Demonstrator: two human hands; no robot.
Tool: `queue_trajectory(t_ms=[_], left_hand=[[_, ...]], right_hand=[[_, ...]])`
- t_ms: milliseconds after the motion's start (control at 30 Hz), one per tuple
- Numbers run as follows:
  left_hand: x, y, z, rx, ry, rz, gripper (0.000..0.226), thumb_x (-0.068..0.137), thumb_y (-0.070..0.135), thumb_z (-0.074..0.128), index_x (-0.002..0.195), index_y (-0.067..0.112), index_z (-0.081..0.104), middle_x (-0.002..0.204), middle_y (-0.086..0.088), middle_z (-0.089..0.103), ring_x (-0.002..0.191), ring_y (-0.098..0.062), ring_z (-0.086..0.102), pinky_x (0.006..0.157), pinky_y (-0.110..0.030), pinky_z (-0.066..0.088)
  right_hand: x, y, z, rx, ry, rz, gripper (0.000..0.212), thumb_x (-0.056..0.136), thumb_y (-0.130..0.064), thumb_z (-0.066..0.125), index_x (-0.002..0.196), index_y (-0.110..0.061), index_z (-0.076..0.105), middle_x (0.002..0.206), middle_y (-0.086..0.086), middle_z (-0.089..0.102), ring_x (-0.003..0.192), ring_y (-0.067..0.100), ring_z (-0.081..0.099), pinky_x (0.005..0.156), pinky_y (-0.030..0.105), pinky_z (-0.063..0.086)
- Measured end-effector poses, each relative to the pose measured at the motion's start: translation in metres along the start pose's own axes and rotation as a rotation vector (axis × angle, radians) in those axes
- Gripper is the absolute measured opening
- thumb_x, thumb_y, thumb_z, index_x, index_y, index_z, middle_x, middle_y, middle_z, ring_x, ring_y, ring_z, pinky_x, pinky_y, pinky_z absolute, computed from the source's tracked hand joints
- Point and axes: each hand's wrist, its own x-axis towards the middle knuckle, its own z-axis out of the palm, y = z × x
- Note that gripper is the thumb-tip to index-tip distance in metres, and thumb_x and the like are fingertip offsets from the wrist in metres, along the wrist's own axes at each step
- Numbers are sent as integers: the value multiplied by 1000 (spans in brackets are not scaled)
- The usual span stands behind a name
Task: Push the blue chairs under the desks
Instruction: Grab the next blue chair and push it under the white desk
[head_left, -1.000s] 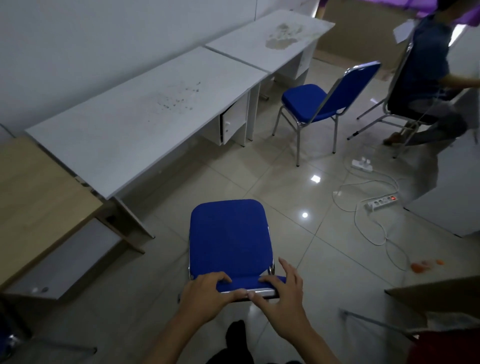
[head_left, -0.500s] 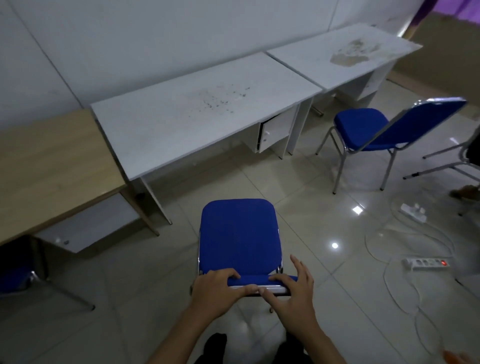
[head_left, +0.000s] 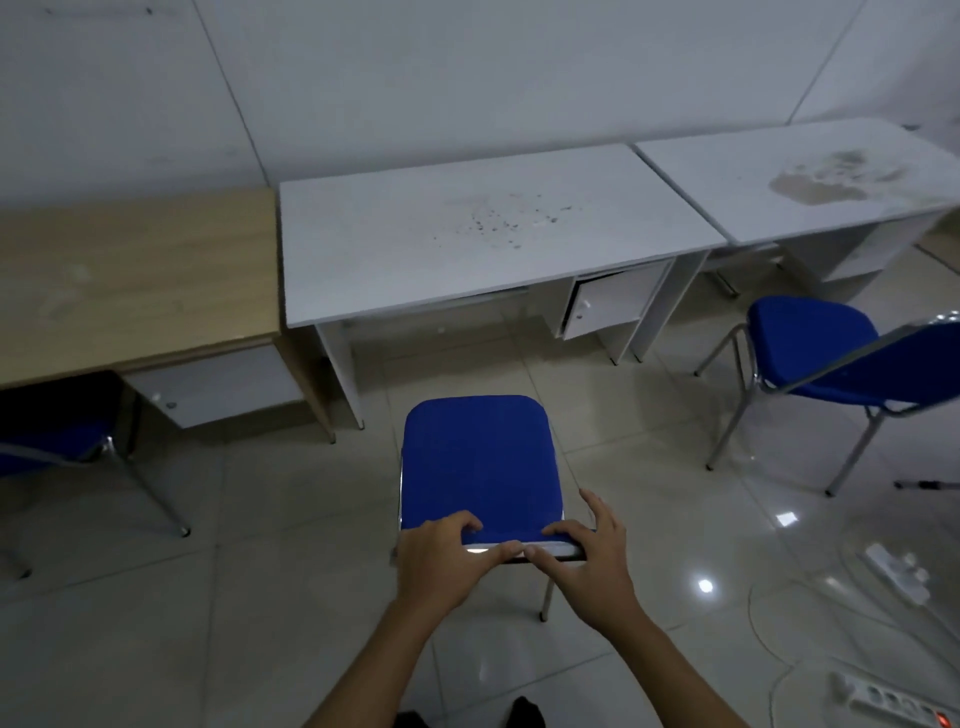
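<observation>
A blue padded chair (head_left: 478, 457) with a chrome frame stands on the tiled floor right in front of me, facing the middle white desk (head_left: 467, 234). My left hand (head_left: 447, 561) and my right hand (head_left: 589, 561) both grip the top edge of its backrest, thumbs toward me. A second blue chair (head_left: 826, 353) stands at the right, in front of the right white desk (head_left: 810, 176). A third blue chair (head_left: 57, 441) sits partly under the wooden desk (head_left: 135, 275) at the left.
The wall runs behind all three desks. A small white cabinet (head_left: 608, 306) hangs under the middle desk's right side. Power strips (head_left: 898, 571) and white cables lie on the floor at the lower right. My feet (head_left: 524, 714) show at the bottom edge.
The view has swung left, so the desks now lie square ahead. The chair in my hands has turned with me to face the middle desk. Both hands keep their grip.
</observation>
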Motion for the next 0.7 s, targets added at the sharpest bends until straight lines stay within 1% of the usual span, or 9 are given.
queue_trajectory(t_ms=[67,100,167,300,400,467,567,700], left_hand=[[-3,14,14,-7,125,-115,114,48,113,39,129,38,65,136,14,61,129,-18,55,107,-47,47],[-3,20,18,-31,156,-174,117,47,112,43,135,37,61,147,8,54,136,-23,48,109,-51,45],[2,30,23,-102,168,-231,112,46,107,55,133,37,61,157,3,45,143,-28,39,109,-56,44],[27,38,23,-156,167,-243,89,47,99,67,110,36,70,157,5,46,148,-26,32,111,-59,41],[49,39,22,-192,197,-238,76,50,93,75,99,35,71,157,4,47,149,-26,31,112,-60,40],[65,40,19,-206,209,-240,72,51,91,77,96,35,70,157,4,47,149,-25,31,112,-60,41],[92,45,16,-218,222,-248,70,50,91,78,93,36,69,157,4,48,149,-25,32,112,-60,42],[125,51,11,-237,251,-256,74,45,96,71,90,38,67,156,4,49,148,-25,33,110,-59,44]], right_hand=[[16,6,-14,-12,-39,-12,44,67,-75,75,96,-42,72,163,-10,25,143,1,12,114,41,25],[24,8,-18,-27,-53,-14,39,70,-68,79,97,-41,72,165,-6,25,148,6,12,115,42,25],[39,12,-25,-44,-82,-11,32,73,-59,83,97,-40,72,167,-2,24,152,14,11,117,46,26],[66,13,-32,-49,-97,-23,30,73,-61,82,94,-42,71,166,-4,24,150,14,14,115,48,32],[92,12,-32,-60,-96,-45,31,73,-63,81,94,-41,71,166,-3,25,149,15,16,116,49,33],[109,10,-31,-75,-90,-61,33,74,-64,80,95,-40,71,166,-1,26,151,18,16,117,51,32],[140,10,-31,-84,-89,-86,33,74,-65,79,94,-40,71,165,0,28,152,20,17,116,50,31],[181,9,-30,-85,-95,-104,33,72,-67,78,91,-41,70,166,-1,28,152,21,17,116,50,30]])
